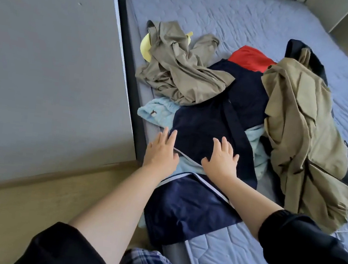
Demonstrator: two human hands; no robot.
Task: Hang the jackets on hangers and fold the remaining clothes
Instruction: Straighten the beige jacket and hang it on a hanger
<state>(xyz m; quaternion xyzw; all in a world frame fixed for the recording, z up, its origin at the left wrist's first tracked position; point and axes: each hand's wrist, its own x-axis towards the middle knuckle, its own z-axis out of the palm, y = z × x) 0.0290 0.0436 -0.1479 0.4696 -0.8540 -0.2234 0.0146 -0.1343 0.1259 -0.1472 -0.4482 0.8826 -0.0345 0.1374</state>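
- Our left hand (162, 150) lies flat at the left edge of the navy top (202, 122), fingers straight and spread, so its grip is wide and holds nothing.
- Our right hand (221, 159) presses flat on the same navy top just to the right, fingers fanned, its grip wide as well.
- The navy top is smooth, dark cloth spread lengthways on the near left part of the mattress (259, 21).
- A glossier navy piece (185, 210) with pale piping lies at its near end; we cannot tell whether it is the same garment.
- A fleecy pale blue garment (160, 112) shows from under the navy top on both sides.
- A thin, crumpled olive jacket (182, 73) lies far left, partly over a yellow cloth (146, 46).
- A heavier tan jacket (300, 130) is heaped on the right, with a red garment (250, 58) beyond the navy top.
- The mattress is blue-grey and quilted; a grey wall (47, 50) and wooden floor (17, 200) are to the left.
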